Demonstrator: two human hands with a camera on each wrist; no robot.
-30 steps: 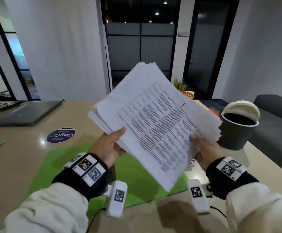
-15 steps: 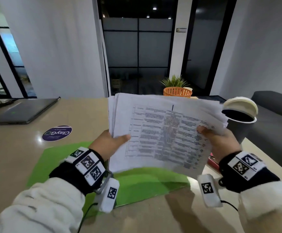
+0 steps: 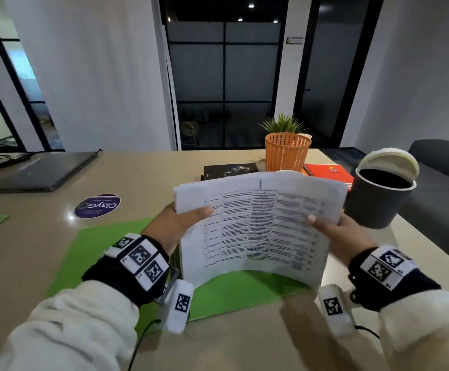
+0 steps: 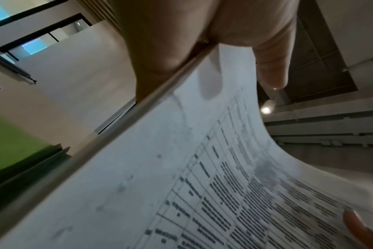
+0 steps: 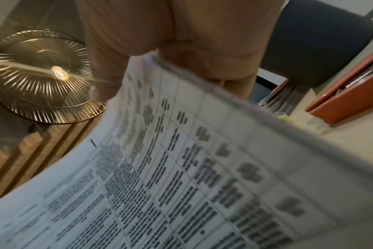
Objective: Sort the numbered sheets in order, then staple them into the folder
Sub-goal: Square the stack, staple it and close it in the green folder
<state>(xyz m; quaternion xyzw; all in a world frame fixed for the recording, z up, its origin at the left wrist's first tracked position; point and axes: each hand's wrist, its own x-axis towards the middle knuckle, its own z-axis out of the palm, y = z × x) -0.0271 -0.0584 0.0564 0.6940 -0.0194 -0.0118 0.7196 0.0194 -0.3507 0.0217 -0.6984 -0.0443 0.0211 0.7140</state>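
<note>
A stack of white printed sheets (image 3: 258,226) with a table of text hangs bowed above the green folder (image 3: 89,253) on the beige table. My left hand (image 3: 180,223) grips the stack's left edge, thumb on top. My right hand (image 3: 335,231) grips the right edge, thumb on the page. In the left wrist view the thumb (image 4: 268,67) presses the sheets (image 4: 181,185) from above. The right wrist view shows fingers (image 5: 213,55) curled round the blurred sheets (image 5: 181,168). No stapler is in view.
A dark bin (image 3: 378,194) with a white swing lid stands at the right. An orange basket with a plant (image 3: 286,151), a black book (image 3: 228,170) and a red notebook (image 3: 330,172) lie behind the sheets. A shut laptop (image 3: 41,170) and a round sticker (image 3: 97,206) are at the left.
Both hands have lowered the stack and turned it from a slant to square and level over the folder, with the fanned sheets drawn together.
</note>
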